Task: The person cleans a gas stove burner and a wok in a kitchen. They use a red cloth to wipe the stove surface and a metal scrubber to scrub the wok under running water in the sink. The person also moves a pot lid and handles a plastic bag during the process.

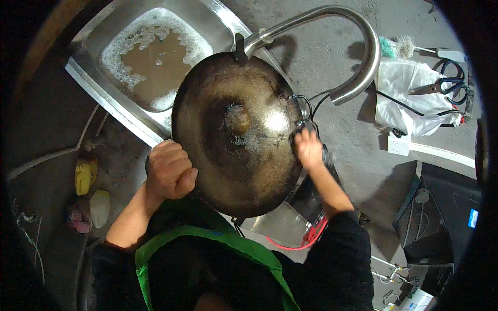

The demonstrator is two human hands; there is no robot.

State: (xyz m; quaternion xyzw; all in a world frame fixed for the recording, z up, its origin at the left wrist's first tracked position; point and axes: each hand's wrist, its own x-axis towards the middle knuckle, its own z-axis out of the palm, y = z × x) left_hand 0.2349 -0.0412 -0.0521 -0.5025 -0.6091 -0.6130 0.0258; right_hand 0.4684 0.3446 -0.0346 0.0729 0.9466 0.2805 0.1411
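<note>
A large, browned metal wok (249, 171) is tilted with its scorched underside towards me. My left hand (171, 170) is closed in a fist at the wok's left edge; it seems to grip a handle, mostly hidden by the fingers. My right hand (309, 147) is at the right rim, blurred, just below a wire loop handle (305, 109); whether it holds something behind the rim cannot be seen. A curved steel faucet (369, 42) arches beyond the wok. The steel sink (116, 116) at the upper left holds brown, foamy water (155, 62).
Scissors (439, 85) lie on a white plastic bag (397, 81) at the right, beside a brush (402, 46). A black bin-like object (447, 194) stands at the lower right. Yellow and pale bottles (83, 179) are at the left. A red hose (291, 248) lies below the wok.
</note>
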